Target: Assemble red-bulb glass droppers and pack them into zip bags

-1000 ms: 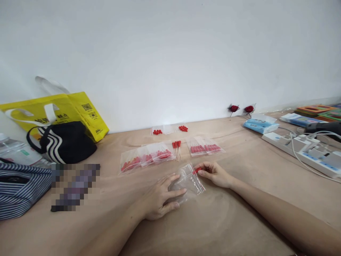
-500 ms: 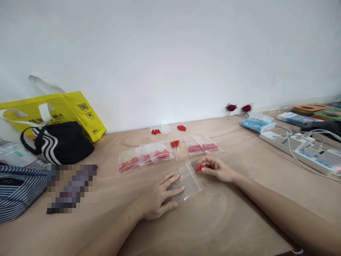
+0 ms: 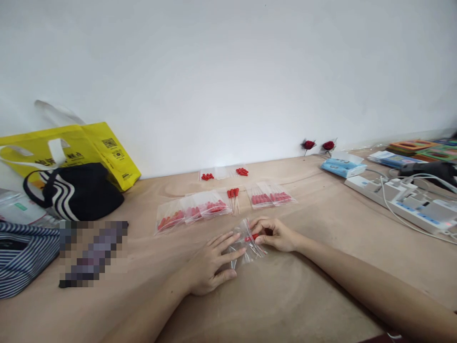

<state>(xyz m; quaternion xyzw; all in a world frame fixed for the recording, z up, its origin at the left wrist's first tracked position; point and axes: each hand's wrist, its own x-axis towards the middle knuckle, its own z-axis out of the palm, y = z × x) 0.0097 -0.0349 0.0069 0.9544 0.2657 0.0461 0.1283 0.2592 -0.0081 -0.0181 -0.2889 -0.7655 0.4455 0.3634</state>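
My left hand (image 3: 216, 264) lies flat with spread fingers, its fingertips on a clear zip bag (image 3: 246, 255). At the bag's mouth my right hand (image 3: 276, 234) pinches a red-tipped stick (image 3: 253, 237), whose red end shows at the bag's opening. Beyond the hands, three red-tipped sticks (image 3: 233, 193) lie side by side. To their left are overlapping clear bags (image 3: 194, 209) with red-tipped sticks inside, and to their right more filled bags (image 3: 271, 195).
Small red pieces (image 3: 242, 172) lie near the wall on clear bags. At left are a yellow bag (image 3: 117, 155), a black pouch (image 3: 89, 190) and striped cloth (image 3: 26, 257). A tissue pack (image 3: 342, 166) and a power strip (image 3: 396, 202) with cables are at right.
My right hand has moved left with the red-tipped stick, bringing its red end to the bag. The bag's mouth has crumpled and opened. My left hand has stayed in place.
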